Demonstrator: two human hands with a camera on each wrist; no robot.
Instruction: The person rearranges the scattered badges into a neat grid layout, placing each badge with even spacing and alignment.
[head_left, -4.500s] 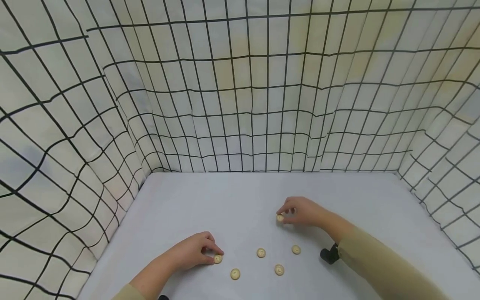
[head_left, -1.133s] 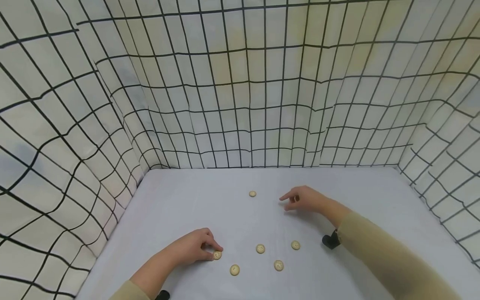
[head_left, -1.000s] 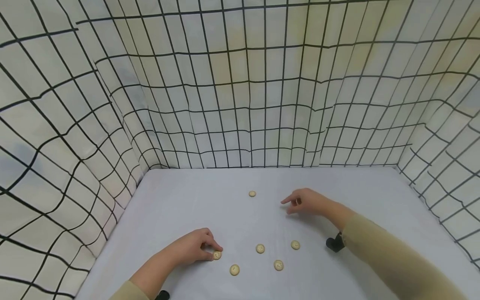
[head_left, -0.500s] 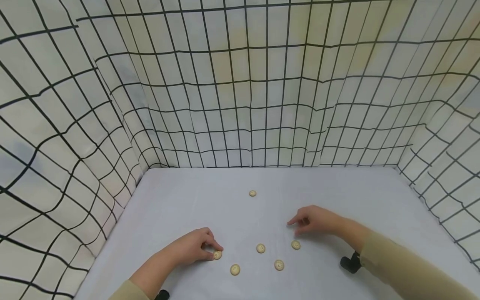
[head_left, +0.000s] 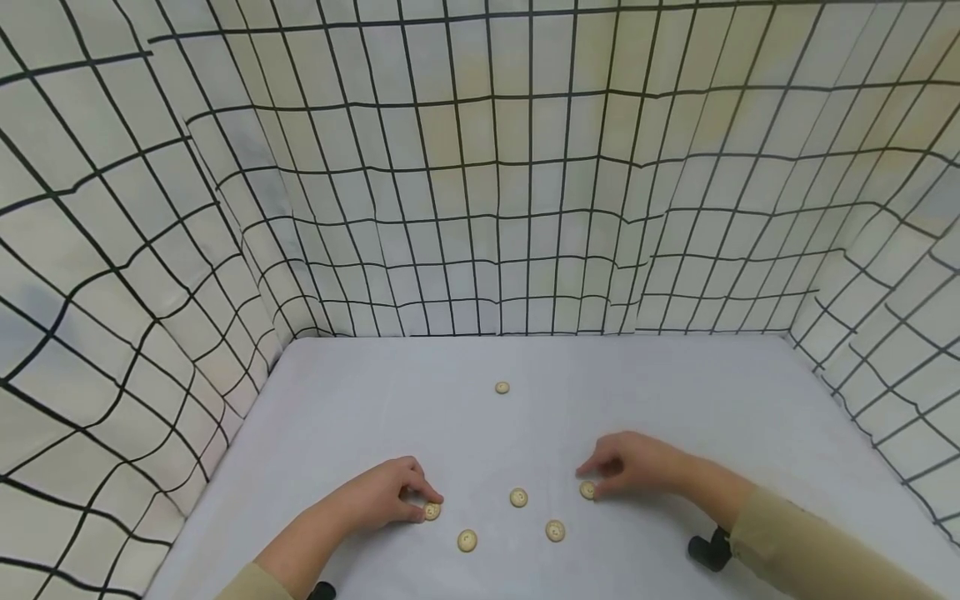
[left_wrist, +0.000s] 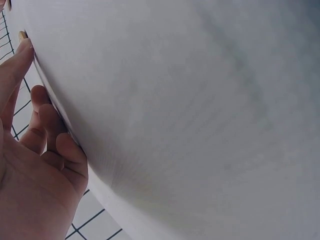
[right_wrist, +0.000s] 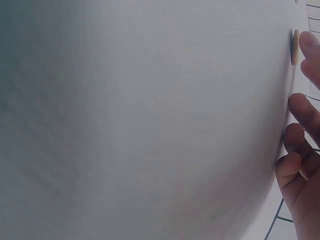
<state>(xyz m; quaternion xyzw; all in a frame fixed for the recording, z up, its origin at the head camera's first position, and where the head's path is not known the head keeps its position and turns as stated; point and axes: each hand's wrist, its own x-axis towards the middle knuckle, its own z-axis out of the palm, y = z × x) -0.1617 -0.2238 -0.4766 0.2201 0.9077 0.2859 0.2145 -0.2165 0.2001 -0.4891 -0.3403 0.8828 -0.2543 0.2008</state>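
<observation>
Several pale wooden-looking buttons lie on a white tabletop. In the head view my left hand [head_left: 381,497] pinches one button [head_left: 432,511] between thumb and index finger at the table surface. The left wrist view shows that button's edge [left_wrist: 22,35] at the fingertips. My right hand [head_left: 637,462] hovers low over another button [head_left: 587,491], thumb at its right edge and index finger just beyond its far side. In the right wrist view this button [right_wrist: 295,47] lies flat, with a small gap to the nearest fingertip [right_wrist: 309,41].
Nearer me lie a button [head_left: 467,541], another button [head_left: 555,531] and a third button [head_left: 518,497]. A lone button [head_left: 502,387] sits farther back on the table [head_left: 390,383]. White walls with a black grid [head_left: 480,192] enclose the left, back and right sides.
My right hand set a button down at the back, then came toward me to the right-hand button, its fingers lowering around it. My left hand keeps its pinch in place.
</observation>
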